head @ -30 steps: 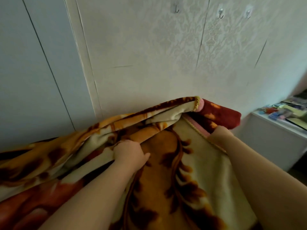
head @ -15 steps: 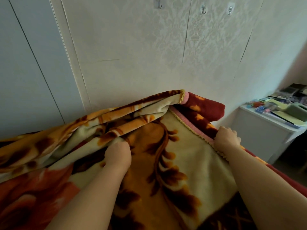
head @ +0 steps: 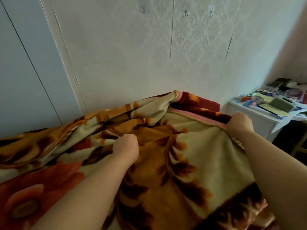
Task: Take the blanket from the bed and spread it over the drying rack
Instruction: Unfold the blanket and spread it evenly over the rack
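A thick blanket (head: 196, 156), cream with orange and brown floral print and a pink braided edge, fills the lower part of the head view and lies bunched against the wall. My left hand (head: 125, 147) is closed on a fold near its middle. My right hand (head: 240, 123) grips the pink edge at the right. The blanket's far corner (head: 174, 97) rises against the wall. The bed beneath is hidden, and no drying rack is in view.
A wallpapered wall (head: 149, 55) with three small hooks (head: 186, 14) stands directly ahead. Pale wardrobe doors (head: 25, 80) are at the left. A white side table (head: 255, 118) cluttered with several papers and small items stands at the right.
Both hands have drawn the blanket slightly toward me and to the right. My right hand has slid further right along the pink edge, and the view has tilted down.
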